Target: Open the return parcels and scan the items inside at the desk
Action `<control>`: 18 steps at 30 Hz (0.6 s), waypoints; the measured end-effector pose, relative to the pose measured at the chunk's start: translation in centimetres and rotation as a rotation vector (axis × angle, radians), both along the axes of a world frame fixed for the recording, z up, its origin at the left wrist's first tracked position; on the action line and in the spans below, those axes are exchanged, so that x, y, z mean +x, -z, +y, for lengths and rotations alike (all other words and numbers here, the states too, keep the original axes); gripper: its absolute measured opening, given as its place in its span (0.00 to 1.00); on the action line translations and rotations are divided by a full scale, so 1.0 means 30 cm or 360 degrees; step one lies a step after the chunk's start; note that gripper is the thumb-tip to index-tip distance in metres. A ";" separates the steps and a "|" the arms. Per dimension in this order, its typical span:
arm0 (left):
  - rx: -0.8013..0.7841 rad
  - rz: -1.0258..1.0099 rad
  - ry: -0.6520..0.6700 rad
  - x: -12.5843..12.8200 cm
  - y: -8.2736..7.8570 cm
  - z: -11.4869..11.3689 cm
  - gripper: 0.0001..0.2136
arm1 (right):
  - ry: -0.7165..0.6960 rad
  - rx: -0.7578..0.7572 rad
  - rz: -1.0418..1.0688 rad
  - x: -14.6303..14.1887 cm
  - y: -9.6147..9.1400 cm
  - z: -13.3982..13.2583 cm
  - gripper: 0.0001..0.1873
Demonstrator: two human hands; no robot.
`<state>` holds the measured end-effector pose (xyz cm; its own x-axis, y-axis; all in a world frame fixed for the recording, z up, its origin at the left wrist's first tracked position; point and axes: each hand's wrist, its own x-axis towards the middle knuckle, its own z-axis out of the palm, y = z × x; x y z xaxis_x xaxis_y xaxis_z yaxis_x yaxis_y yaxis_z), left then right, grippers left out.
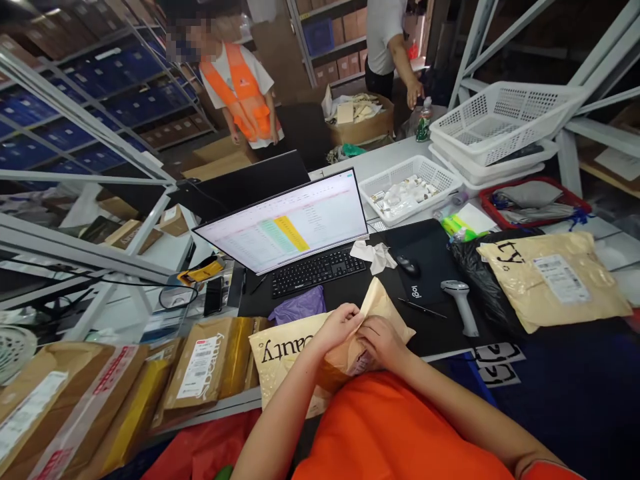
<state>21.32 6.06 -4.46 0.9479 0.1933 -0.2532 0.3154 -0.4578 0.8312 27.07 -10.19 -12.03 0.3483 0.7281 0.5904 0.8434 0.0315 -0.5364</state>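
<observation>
A cream padded mailer [280, 363] with black "eauty" lettering lies at the desk's front edge, against my orange shirt. My left hand [341, 328] pinches its upper edge with the fingers closed. Close beside it, my right hand [383, 341] has its fingers curled over the same mailer, near a raised, creased corner. Part of the mailer is hidden by my forearms and hands. Just behind it are a purple pouch [300, 305] and a crumpled white paper [373, 255]. To the right lie a black pen [421, 308] and a grey barcode scanner [463, 307].
A monitor [285, 223], keyboard [320, 272] and mouse [409, 265] stand ahead. Taped cartons [200, 363] line the left. Another mailer [555, 280] rests at right on a black bag. White baskets [505, 123] are stacked behind. Two people stand beyond the desk.
</observation>
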 end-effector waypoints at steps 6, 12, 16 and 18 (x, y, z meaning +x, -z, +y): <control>-0.0247 -0.0052 -0.0364 0.012 0.017 0.008 0.16 | 0.0016 0.0005 0.0010 0.014 -0.015 0.001 0.16; -0.0871 0.0093 -0.0687 -0.020 0.023 -0.002 0.22 | 0.0206 -0.0098 -0.0088 0.074 -0.071 -0.017 0.18; -0.0989 0.0131 -0.0697 -0.035 0.008 -0.016 0.23 | 0.0159 -0.0205 -0.0169 0.096 -0.100 -0.013 0.12; -0.0975 0.0132 -0.0679 -0.038 0.001 -0.020 0.23 | 0.0076 -0.0252 -0.0189 0.103 -0.112 -0.008 0.08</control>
<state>20.17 5.44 -4.49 0.7954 0.3415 -0.5007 0.4344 0.2550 0.8639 30.15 -10.44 -8.67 0.3192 0.7996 0.5087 0.8996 -0.0869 -0.4279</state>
